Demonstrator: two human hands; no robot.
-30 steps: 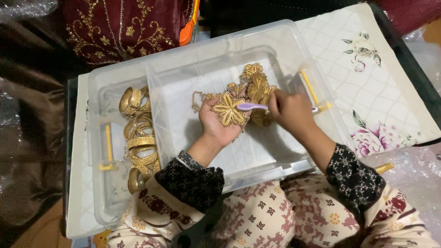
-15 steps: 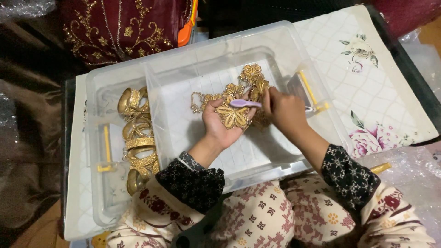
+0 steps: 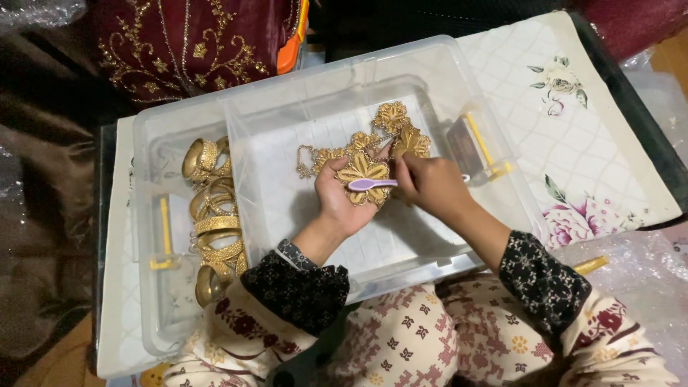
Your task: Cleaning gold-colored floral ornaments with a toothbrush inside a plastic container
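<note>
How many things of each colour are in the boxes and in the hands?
Clear plastic boxes: 2
Purple brush, in the right hand: 1
Gold flower necklace, in the left hand: 1
Gold bangles pile, too tangled to count: 1
Total: 5

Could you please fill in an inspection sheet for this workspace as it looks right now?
Surface: white quilted floral cloth over a dark-edged table.
Job's things: gold flower-shaped filigree ornament lies in the left palm; small lilac plastic brush rests across it.
Clutter: clear plastic storage box with yellow latches; clear plastic lid beside it bears a pile of gold bangles; more gold filigree pieces lie inside the box.
Grippers: left hand cups the ornament; right hand grips the brush.
Cables: nothing seen.
Surroundings: maroon gold-embroidered fabric behind; bubble wrap at right.
</note>
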